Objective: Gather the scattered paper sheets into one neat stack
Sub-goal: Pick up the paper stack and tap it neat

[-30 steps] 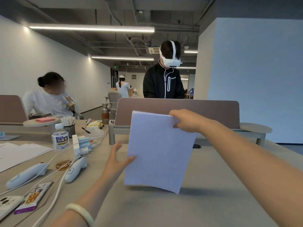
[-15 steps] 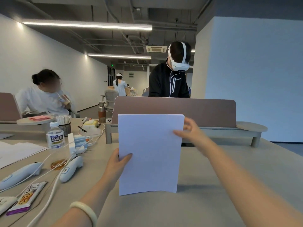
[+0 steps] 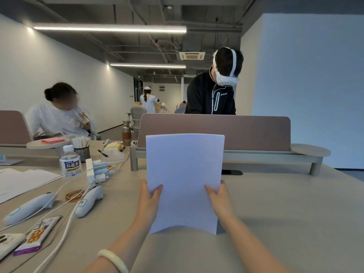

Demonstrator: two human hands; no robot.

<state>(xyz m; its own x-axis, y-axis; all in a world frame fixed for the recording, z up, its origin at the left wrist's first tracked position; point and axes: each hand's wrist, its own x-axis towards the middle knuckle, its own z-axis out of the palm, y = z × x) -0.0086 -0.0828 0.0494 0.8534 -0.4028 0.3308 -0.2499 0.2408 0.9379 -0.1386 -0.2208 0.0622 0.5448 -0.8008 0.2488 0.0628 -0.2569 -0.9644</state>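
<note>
Head camera shows our left hand [image 3: 150,200] and right hand [image 3: 219,198] apart, each pinching one side edge of the paper stack [image 3: 185,170]. Our thumbs lie on the face toward us and the other fingers are hidden behind.

We hold the stack upright over the table [image 3: 285,223], and we cannot tell whether its bottom edge touches the surface. Its long axis runs vertically, short edges at top and bottom, broad face toward us.

We judge it light and floppy: the lower edge bows up in the middle and the top edge curves. Gripped at one corner, it would probably sag or fan. Taking both long edges low down suits squaring it, and smooth sheets may slip on each other.

Away to the left, other white sheets [image 3: 25,180] lie flat near a bottle [image 3: 70,164].
</note>
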